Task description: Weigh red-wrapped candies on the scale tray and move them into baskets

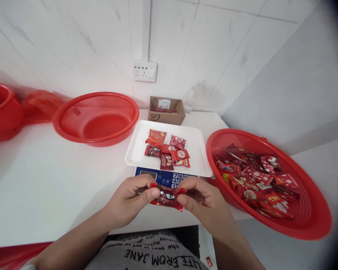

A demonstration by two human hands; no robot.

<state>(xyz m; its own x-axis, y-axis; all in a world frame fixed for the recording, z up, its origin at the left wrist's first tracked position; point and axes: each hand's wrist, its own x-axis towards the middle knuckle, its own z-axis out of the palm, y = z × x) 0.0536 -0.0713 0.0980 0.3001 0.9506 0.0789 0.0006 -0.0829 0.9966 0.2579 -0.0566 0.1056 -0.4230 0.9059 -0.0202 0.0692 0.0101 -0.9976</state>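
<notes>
Between my two hands is a small red and dark wrapped candy packet [166, 197], stretched level in front of the scale. My left hand [132, 197] pinches its left end between thumb and fingers. The right end is gripped the same way by my right hand [201, 197]. Just beyond, a blue digital scale [165, 177] shows its keypad, partly covered by my hands. On it rests a white tray [195, 140] bearing several red wrapped packets [166, 161] grouped near the middle.
A red basket [312, 210] full of wrapped packets stands at the right. Left of the tray sits another red basket [101, 120]. Behind is a cardboard box [166, 118] against the tiled wall. A red tub [5, 116] and red bag [42, 107] lie far left.
</notes>
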